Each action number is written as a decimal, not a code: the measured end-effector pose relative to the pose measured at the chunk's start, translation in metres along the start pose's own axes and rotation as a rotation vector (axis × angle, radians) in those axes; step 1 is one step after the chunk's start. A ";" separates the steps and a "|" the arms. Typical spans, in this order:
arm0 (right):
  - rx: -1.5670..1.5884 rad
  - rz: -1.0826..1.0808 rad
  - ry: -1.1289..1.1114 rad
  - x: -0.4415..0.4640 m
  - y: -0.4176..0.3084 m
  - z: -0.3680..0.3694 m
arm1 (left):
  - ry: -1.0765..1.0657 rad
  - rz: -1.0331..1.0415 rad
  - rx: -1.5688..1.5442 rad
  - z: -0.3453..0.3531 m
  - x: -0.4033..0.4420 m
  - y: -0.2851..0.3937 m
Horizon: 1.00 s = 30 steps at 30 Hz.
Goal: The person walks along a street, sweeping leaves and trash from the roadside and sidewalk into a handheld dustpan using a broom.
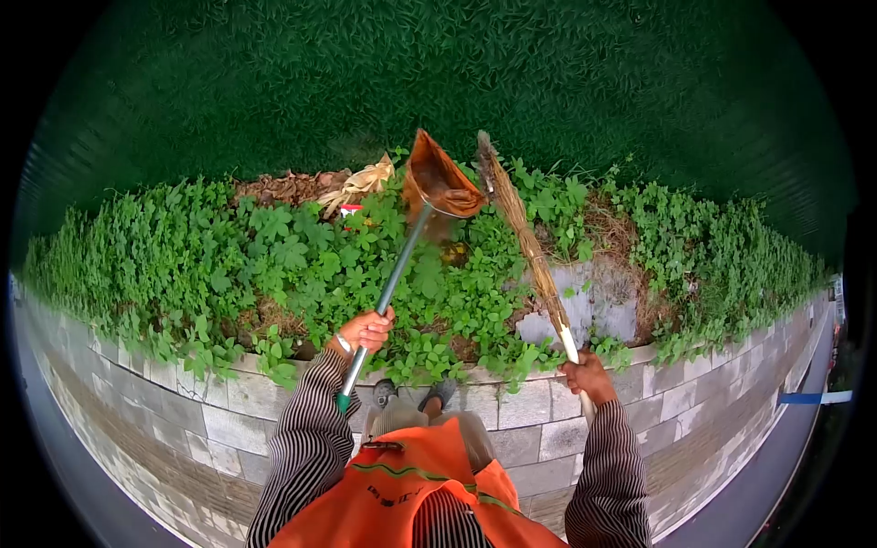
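Note:
My left hand [367, 331] is closed round the metal pole of a dustpan [440, 178]. The orange-brown pan is raised over the plants, tilted, with its inside partly showing. My right hand [587, 376] grips the white handle of a straw broom [516, 215], whose bristles point up and away from me, just right of the pan and apart from it. Dry pale husks [358, 185] and brown leaves [285, 187] lie left of the pan, with a small red and white scrap [351, 210] beside them.
Low green plants [283, 242] fill the bed, with a grey slab [589, 301] at its right. Behind stands a green leafy surface [438, 73]. My feet [437, 395] are on grey paving [521, 411] at the bed's edge. A road curves along both sides.

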State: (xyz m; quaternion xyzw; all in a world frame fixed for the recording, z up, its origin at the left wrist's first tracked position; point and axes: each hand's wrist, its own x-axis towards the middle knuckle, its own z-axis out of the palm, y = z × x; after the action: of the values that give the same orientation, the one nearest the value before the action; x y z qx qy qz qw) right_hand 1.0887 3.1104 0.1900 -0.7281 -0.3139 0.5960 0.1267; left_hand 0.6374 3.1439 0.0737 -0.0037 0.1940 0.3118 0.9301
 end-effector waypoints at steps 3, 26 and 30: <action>0.031 -0.016 0.056 -0.017 -0.003 0.007 | 0.010 -0.018 0.001 0.019 -0.003 -0.006; 1.224 0.355 -0.384 0.000 0.106 0.008 | 0.587 0.037 0.458 0.048 -0.038 0.003; 1.224 0.386 -0.879 0.021 0.071 0.048 | 0.451 -0.136 0.411 0.059 0.005 -0.033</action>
State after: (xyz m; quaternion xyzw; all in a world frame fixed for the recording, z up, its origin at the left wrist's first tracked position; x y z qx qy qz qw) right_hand 1.0672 3.0596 0.1219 -0.2672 0.1821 0.9087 0.2641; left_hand 0.6814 3.1275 0.1232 0.1022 0.4537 0.1944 0.8637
